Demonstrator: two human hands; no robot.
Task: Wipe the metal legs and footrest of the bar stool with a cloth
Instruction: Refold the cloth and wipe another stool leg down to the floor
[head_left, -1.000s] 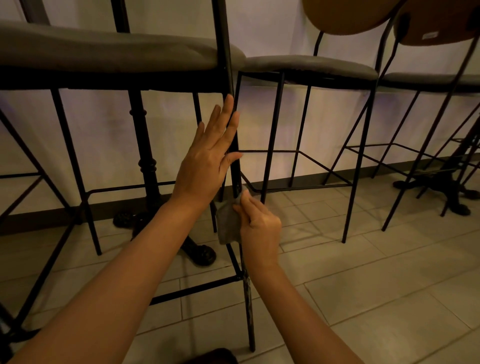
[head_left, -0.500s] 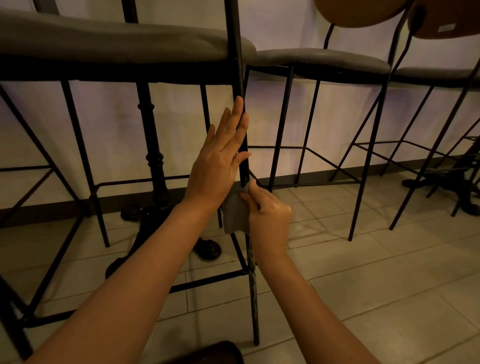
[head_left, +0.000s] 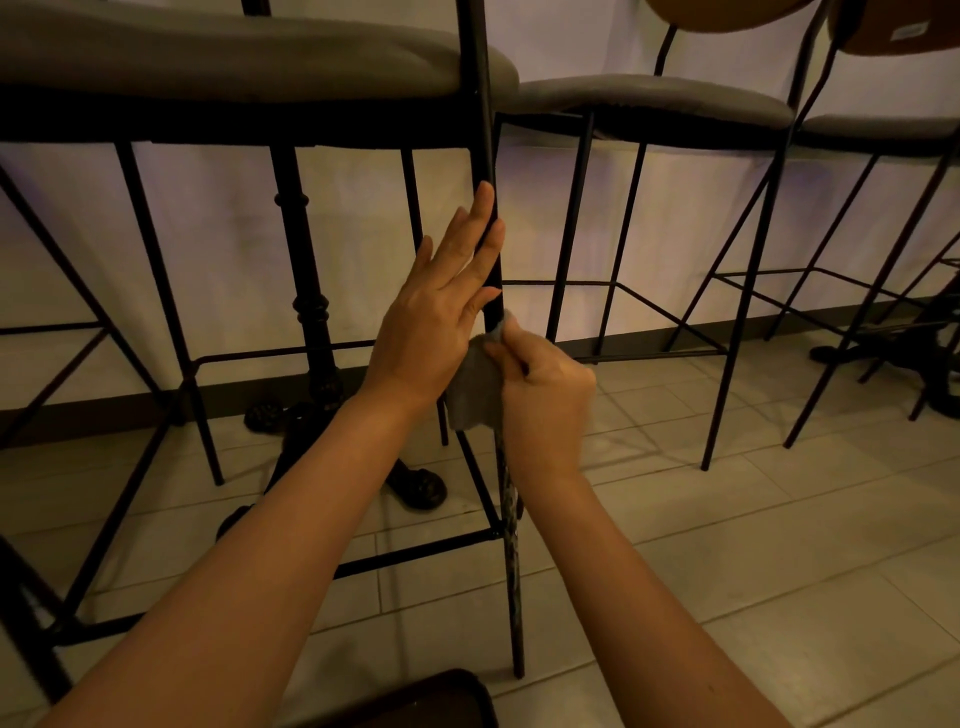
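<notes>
Grey cloth (head_left: 474, 387): wrapped against the black front leg (head_left: 488, 156) of the nearest bar stool (head_left: 223, 57), about mid-height, pinched there by the curled fingers of the right hand (head_left: 545, 395). Left hand (head_left: 436, 322): fingers straight, lying flat along the same leg just above the cloth. Surroundings: footrest bar (head_left: 415, 551) below, tiled floor (head_left: 779, 545), further stools (head_left: 649, 98) to the right.

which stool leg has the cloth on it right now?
The near front leg of the closest stool: the right hand grips the grey cloth around it; the left hand rests just above.
</notes>
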